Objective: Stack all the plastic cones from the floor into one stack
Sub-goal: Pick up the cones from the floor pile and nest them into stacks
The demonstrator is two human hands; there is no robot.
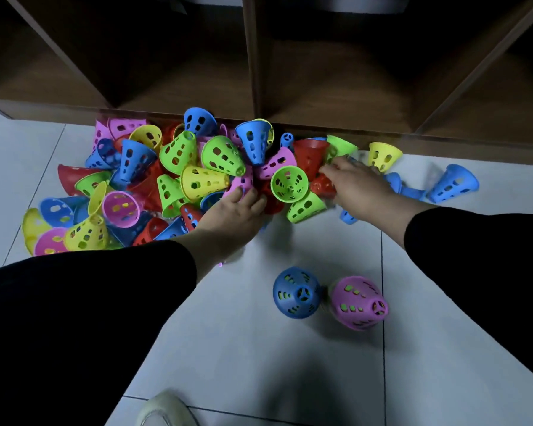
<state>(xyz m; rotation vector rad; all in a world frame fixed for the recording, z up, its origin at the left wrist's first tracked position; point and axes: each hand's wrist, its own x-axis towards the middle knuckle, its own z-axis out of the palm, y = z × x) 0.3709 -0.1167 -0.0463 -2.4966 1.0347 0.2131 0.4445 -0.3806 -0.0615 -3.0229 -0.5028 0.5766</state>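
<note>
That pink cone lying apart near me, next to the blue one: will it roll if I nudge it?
Probably. The pink cone lies on its side on smooth tile floor, so a nudge would likely swing it in an arc around its narrow end. Its thin, perforated wall suggests it is light and may skid.

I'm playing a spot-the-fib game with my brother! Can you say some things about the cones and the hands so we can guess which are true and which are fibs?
1. Two cones lie apart from the big pile, a blue cone and a pink cone. True.
2. All the cones are already in one neat stack. False: most lie in a jumbled pile on the floor.
3. Both hands reach into the pile. True: the left hand and the right hand are both at it.
4. The pile sits inside the wooden shelf. False: it lies on the floor in front of it.
</note>
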